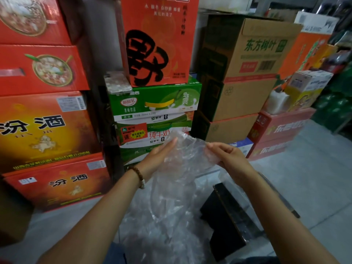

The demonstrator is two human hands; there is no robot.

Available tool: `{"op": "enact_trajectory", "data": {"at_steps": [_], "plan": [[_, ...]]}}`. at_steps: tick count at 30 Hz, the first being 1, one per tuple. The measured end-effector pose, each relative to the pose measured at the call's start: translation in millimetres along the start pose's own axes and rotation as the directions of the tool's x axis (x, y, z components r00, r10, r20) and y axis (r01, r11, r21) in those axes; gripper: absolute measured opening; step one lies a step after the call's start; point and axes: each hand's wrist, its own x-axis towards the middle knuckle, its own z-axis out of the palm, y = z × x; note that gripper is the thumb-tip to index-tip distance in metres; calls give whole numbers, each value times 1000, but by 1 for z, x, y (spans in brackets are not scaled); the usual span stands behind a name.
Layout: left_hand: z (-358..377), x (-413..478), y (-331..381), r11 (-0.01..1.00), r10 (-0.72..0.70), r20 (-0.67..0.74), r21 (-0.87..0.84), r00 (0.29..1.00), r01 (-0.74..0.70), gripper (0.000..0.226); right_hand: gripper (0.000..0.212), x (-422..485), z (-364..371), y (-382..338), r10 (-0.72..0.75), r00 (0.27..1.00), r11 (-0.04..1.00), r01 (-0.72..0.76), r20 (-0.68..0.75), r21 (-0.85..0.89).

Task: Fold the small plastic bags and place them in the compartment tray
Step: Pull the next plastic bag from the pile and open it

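Observation:
A clear, crinkled plastic bag [187,155] is held up in front of me between both hands. My left hand [159,155], with a bead bracelet on the wrist, lies flat with straight fingers against the bag's left side. My right hand [226,154] pinches the bag's right edge between thumb and fingers. Below the hands, a heap of more clear plastic bags [167,225] lies over my lap and the floor. A black tray-like box [226,218] sits to the lower right, partly covered by plastic; its compartments are not visible.
Stacked cartons wall the space ahead: red and orange boxes [43,121] on the left, green milk cartons [154,103] in the centre, brown cardboard boxes [245,77] and red cases [280,130] on the right. Grey floor [314,178] shows at the right.

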Motion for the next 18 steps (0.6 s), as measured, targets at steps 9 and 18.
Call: {"op": "enact_trajectory", "data": {"at_steps": [9,18], "plan": [[8,8,7,972,111,-319,-161,941,-170,22,33,-2,15,-3,-32,999,999,32,-35,-1],[6,7,1,945,324,-472,126,820,-301,41,28,3,25,-3,-79,950,997,77,-301,-20]]}}
